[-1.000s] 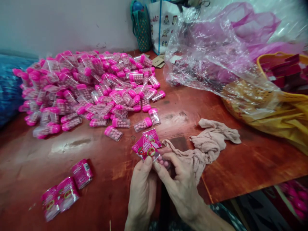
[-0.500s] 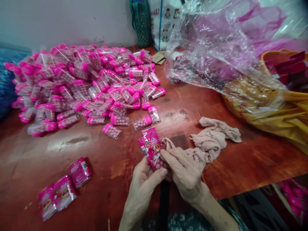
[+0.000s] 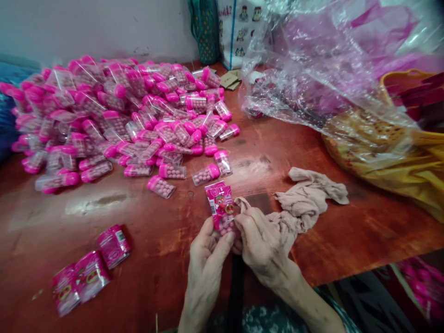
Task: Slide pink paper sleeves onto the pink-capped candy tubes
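In the head view, a big heap of pink-capped containers [image 3: 104, 115] covers the far left of the red-brown table [image 3: 159, 231]; a few loose ones lie at its near edge, just beyond the hands; three pink wrapped packs [image 3: 92, 276] lie at the near left, well apart from the hands; a crumpled beige cloth [image 3: 305, 199] lies to the right, its near end partly behind the right hand [image 3: 262, 240]; clear plastic sheeting [image 3: 294, 92] spreads over part of a yellow basket [image 3: 360, 134] at the far right. The container of pink balls with its printed pink sleeve [image 3: 222, 206] is in front of the left hand [image 3: 208, 254], held between thumb and fingers, sleeve end pointing away; the right hand is closed narrowly, its bent fingers at the container's right side; whether they grip it cannot be told.
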The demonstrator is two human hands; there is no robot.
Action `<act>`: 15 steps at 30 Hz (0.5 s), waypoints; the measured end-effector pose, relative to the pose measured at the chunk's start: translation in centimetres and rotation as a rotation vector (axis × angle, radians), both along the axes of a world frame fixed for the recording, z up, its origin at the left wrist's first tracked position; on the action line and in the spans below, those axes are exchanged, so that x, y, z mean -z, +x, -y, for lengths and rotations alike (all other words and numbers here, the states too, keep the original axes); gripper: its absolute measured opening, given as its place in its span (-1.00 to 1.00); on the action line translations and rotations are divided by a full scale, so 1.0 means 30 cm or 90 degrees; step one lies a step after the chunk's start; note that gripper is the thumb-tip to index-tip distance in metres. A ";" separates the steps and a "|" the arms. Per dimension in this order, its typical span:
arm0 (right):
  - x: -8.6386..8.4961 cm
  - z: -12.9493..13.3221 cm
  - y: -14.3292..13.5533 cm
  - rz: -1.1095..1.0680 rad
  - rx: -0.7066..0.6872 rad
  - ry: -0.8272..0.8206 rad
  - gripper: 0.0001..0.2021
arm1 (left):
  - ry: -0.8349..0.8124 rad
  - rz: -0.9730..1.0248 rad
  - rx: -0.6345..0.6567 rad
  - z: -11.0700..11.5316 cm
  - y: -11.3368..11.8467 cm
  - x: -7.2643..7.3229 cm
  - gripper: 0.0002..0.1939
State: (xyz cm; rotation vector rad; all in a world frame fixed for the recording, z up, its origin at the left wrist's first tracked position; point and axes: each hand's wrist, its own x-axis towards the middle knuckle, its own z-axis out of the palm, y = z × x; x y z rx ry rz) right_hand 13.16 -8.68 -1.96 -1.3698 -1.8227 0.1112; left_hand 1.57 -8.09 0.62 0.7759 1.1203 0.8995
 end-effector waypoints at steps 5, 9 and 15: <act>0.004 0.002 -0.008 -0.014 -0.003 0.014 -0.92 | 0.008 -0.019 -0.050 0.006 0.009 0.000 -0.68; 0.008 0.002 -0.007 -0.041 0.006 -0.004 -0.89 | 0.051 -0.056 -0.124 0.026 0.030 0.005 -0.64; -0.006 0.008 -0.006 -0.047 0.019 0.016 -0.90 | 0.109 -0.092 -0.171 0.045 0.054 0.022 -0.63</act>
